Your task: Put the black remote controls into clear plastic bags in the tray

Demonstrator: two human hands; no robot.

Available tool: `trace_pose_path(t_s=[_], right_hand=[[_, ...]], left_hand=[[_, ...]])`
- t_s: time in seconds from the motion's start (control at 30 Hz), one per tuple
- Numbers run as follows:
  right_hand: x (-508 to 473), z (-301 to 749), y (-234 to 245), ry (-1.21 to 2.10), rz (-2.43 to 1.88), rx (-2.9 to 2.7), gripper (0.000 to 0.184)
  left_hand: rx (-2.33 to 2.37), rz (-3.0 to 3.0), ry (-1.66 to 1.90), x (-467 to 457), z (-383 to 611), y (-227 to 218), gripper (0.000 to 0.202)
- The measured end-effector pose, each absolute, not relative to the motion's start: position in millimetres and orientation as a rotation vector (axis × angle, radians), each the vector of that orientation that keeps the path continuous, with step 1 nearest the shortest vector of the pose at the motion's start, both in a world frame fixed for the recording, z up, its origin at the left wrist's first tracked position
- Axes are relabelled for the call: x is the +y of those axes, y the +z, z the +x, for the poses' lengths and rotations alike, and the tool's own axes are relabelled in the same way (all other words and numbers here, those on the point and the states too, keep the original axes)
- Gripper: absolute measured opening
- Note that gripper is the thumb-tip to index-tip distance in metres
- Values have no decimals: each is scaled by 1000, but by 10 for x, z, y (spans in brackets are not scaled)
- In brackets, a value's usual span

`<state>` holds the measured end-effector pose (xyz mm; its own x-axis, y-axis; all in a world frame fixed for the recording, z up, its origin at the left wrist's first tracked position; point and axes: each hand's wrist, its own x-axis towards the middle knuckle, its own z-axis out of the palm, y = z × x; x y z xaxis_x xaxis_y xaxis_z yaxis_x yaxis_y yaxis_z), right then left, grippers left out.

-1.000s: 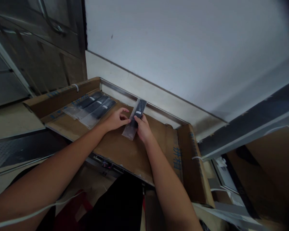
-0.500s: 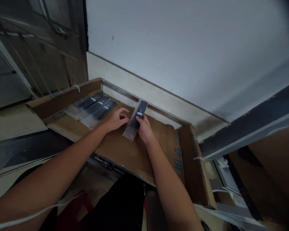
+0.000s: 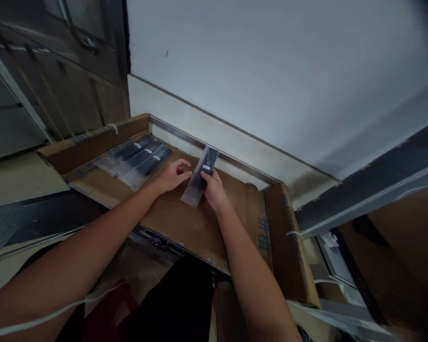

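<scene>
At ten o'clock from the middle of the shallow brown cardboard tray (image 3: 185,218), a thin white tie (image 3: 114,129) loops over the folded left wall (image 3: 96,138), presumably holding it upright. Beside it lie three dark oblong items in clear plastic sleeves (image 3: 142,157), slanted alike, seemingly so that their small white labels (image 3: 148,151) all show. Further right, the left hand (image 3: 171,176) grasps nothing, fingers half-curled, perhaps kept close for support; whether its thumb touches plastic is unclear. At one o'clock, a single sleeved dark oblong item (image 3: 211,156) is pinched by the right hand (image 3: 215,191), thumb below the label, likely leaving it readable. At four o'clock, another white tie (image 3: 294,233) seems to brace the right wall (image 3: 283,237).
</scene>
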<state>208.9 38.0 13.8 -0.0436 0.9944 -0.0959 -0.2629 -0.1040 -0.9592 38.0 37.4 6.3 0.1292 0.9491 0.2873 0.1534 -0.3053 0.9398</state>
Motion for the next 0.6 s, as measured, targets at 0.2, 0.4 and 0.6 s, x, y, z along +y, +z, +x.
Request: trace_pose_path(t_s=[0.2,0.4,0.6], right_hand=[[394,2179,201,1235,-1290,-1006,34],[381,2530,402,583,-1878,-1391,52],[254,2858,512,253,-2420,-1490,62]], left_hand=[[1117,1577,1272,375,384,80,28],[1146,1556,1284,372,392,104,22],[1182,1561,1292,394,390,69,19]])
